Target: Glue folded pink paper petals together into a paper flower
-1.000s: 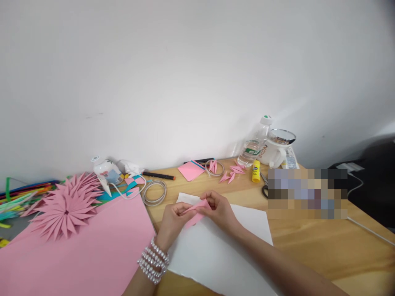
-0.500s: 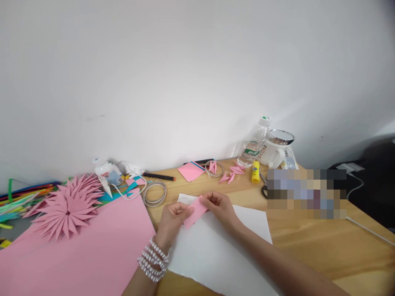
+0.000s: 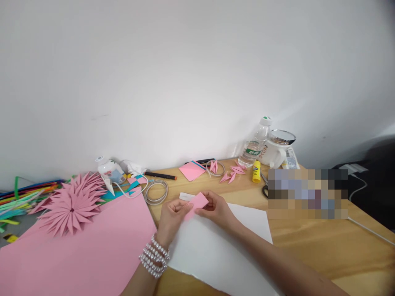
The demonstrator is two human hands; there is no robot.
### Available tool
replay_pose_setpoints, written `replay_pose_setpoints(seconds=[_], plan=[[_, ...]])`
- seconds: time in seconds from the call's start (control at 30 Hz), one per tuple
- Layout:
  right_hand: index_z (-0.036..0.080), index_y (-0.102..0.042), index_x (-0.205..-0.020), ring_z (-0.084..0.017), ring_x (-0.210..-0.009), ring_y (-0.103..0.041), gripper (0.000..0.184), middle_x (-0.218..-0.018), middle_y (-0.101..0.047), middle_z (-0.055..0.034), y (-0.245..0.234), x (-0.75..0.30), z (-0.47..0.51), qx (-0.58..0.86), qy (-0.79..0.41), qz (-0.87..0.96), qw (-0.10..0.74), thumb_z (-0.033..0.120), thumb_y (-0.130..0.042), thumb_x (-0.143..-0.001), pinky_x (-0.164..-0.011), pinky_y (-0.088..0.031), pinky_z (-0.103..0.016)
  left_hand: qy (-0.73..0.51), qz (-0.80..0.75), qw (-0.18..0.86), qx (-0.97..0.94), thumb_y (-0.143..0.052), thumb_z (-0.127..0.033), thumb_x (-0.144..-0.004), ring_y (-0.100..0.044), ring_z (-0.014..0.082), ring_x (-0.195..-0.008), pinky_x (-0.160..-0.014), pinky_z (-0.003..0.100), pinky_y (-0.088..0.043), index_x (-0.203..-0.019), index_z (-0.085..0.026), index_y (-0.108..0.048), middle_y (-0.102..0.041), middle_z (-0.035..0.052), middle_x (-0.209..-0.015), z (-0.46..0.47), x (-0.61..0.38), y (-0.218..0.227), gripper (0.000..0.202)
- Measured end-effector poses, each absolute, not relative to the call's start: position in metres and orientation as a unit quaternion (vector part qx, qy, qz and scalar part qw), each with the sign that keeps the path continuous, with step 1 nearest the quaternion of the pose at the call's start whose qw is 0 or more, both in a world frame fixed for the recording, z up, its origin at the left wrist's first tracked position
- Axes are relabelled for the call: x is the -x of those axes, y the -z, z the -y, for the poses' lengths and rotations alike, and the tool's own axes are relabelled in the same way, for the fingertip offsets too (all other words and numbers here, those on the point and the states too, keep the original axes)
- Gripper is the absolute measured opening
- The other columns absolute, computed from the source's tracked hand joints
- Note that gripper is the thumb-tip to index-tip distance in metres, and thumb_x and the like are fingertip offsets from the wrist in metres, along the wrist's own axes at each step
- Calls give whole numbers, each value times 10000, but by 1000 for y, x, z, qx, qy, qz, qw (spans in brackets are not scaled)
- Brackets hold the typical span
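Both my hands hold one small pink paper piece (image 3: 197,202) just above a white sheet (image 3: 216,250) on the wooden table (image 3: 308,242). My left hand (image 3: 171,218), with pearl bracelets on its wrist, pinches the paper's left end. My right hand (image 3: 217,207) grips the right end with curled fingers. The paper looks like a folded flat rectangle, tilted up to the right.
A big pink sheet (image 3: 77,255) with a pink paper flower (image 3: 69,205) lies at left. Behind are wire rings (image 3: 156,191), a pink square pad (image 3: 191,170), folded pink pieces (image 3: 233,172), a yellow glue stick (image 3: 256,171), scissors (image 3: 264,187), a water bottle (image 3: 254,144), a white mug (image 3: 276,150) and a marker (image 3: 160,176).
The pink paper went from a narrow pinched fold to a flatter rectangle and rose slightly. Both hands kept their grip on it; the view shifted a little.
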State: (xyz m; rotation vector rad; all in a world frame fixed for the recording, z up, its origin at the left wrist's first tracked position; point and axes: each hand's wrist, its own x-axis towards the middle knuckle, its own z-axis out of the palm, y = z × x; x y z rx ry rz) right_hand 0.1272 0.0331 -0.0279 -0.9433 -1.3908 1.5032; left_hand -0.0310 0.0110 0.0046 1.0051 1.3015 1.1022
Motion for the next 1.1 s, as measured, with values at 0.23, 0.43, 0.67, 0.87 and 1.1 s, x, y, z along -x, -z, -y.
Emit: replay_pose_setpoints(seconds=[0.23, 0.43, 0.67, 0.87, 1.1], plan=[[145, -564, -762, -107, -535, -551, 332, -636, -602, 12, 26, -129, -34, 399, -613, 545, 410, 333, -759, -570, -526, -452, -237, -462, -541, 541, -449, -743, -352, -579, -601, 155, -520, -494, 227, -444, -637, -121, -689, -694, 65, -597, -8, 27, -10, 245], [132, -598, -682, -101, -500, -533, 324, -559, -592, 16, 23, -132, -36, 416, -624, 540, 382, 381, -759, -551, -496, -422, -223, -462, -556, 529, -445, -753, -373, -553, -596, 158, -497, -463, 227, -436, -637, -118, -691, -685, 60, -568, -12, 32, -2, 276], [136, -639, -767, -132, -579, -600, 371, -619, -638, -9, 25, -132, -38, 426, -629, 488, 430, 425, -751, -564, -629, -499, -283, -462, -565, 541, -417, -760, -379, -542, -603, 155, -487, -455, 225, -442, -683, -112, -701, -700, 76, -596, -14, 36, 1, 307], [125, -671, -743, -128, -545, -584, 352, -586, -639, -15, 23, -134, -36, 437, -612, 499, 432, 426, -747, -577, -582, -483, -268, -464, -566, 555, -396, -768, -376, -532, -599, 150, -478, -450, 224, -444, -693, -110, -701, -698, 79, -590, -14, 35, 2, 319], [126, -667, -876, -146, -620, -624, 429, -665, -660, -29, 20, -133, -36, 438, -637, 441, 456, 453, -722, -603, -694, -528, -314, -470, -560, 566, -381, -777, -365, -526, -619, 163, -518, -502, 242, -472, -685, -105, -697, -705, 90, -625, -14, 36, -1, 315]])
